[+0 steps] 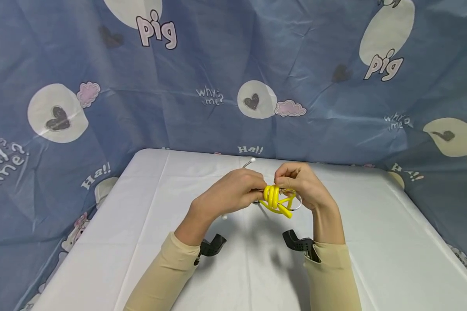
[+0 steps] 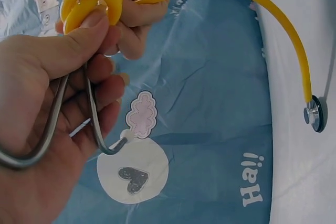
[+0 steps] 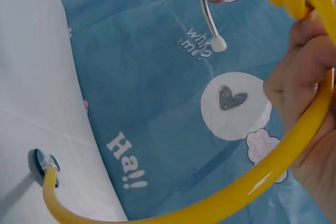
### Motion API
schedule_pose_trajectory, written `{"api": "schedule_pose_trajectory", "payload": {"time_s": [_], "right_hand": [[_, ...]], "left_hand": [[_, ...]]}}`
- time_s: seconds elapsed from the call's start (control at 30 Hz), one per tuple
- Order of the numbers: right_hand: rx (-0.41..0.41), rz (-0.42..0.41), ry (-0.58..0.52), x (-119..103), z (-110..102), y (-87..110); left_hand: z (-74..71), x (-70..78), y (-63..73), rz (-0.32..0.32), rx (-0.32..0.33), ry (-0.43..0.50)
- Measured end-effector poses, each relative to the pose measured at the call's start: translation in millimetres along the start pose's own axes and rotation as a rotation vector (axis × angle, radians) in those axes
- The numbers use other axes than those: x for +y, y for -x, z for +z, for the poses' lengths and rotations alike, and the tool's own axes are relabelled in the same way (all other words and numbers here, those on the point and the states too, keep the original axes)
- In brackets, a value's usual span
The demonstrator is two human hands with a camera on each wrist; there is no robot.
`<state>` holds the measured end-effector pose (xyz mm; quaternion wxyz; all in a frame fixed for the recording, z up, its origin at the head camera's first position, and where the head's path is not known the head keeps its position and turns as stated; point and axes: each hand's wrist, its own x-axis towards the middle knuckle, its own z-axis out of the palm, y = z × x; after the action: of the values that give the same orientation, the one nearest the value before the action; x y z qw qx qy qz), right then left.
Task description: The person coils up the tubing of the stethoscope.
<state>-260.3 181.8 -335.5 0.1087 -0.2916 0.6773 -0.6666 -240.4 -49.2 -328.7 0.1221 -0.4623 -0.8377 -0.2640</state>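
Note:
Both hands hold a stethoscope over the table, its yellow tubing (image 1: 273, 197) wound in several tight coils between them. My left hand (image 1: 235, 190) grips the metal ear tubes (image 2: 94, 114) where they meet the coils, its thumb pressed on the yellow loops. White ear tips (image 1: 253, 160) stick out beyond that hand. On the other side of the coils, my right hand (image 1: 307, 185) has curled fingers pinching the tubing, partly hidden behind the loops in the left wrist view. From there a length of tubing arcs away to the chest piece (image 2: 315, 115), which hangs free.
A white-covered table (image 1: 179, 268) lies beneath the hands. Blue printed cloth (image 1: 202, 56) hangs behind it and along its sides. Black curved camera mounts (image 1: 214, 245) project from both wrists over the table.

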Motion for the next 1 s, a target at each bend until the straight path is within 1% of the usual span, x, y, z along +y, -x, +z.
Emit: {"api": "schedule_pose_trajectory", "payload": {"time_s": [0.13, 0.23, 0.33, 0.37, 0.43, 0.53, 0.63, 0.8, 0.9, 1.0], "right_hand": [[-0.05, -0.029, -0.084, 2, -1, -0.9], [-0.098, -0.061, -0.197, 6, -3, -0.8], [-0.15, -0.101, -0.308, 9, -5, -0.5], [-0.159, -0.114, -0.329, 10, -5, -0.3], [-0.154, -0.129, -0.32, 9, -5, 0.1], [-0.091, -0.121, -0.243, 6, -3, 0.1], [-0.005, -0.085, -0.161, 2, 0, -0.8], [0.138, -0.03, -0.085, -1, 6, -2.8], [0.201, -0.038, -0.076, -1, 7, -4.1], [0.227, -0.068, -0.081, 1, 9, -6.7]], "left_hand": [[-0.9, -0.1, 0.1, 0.022, 0.016, 0.03], [-1.8, 0.2, -0.1, 0.02, 0.027, 0.074], [-2.7, 0.9, -0.1, 0.003, 0.045, 0.117], [-2.8, 1.2, -0.1, -0.003, 0.052, 0.124], [-2.9, 1.7, 0.0, -0.013, 0.062, 0.131], [-2.1, 1.8, 0.1, -0.021, 0.075, 0.148], [-0.6, 1.4, 0.1, -0.031, 0.089, 0.172], [1.3, 2.8, 0.0, -0.058, 0.12, 0.214], [2.0, 4.7, -0.8, -0.103, 0.173, 0.236], [2.2, 5.7, -2.3, -0.172, 0.247, 0.25]]}}
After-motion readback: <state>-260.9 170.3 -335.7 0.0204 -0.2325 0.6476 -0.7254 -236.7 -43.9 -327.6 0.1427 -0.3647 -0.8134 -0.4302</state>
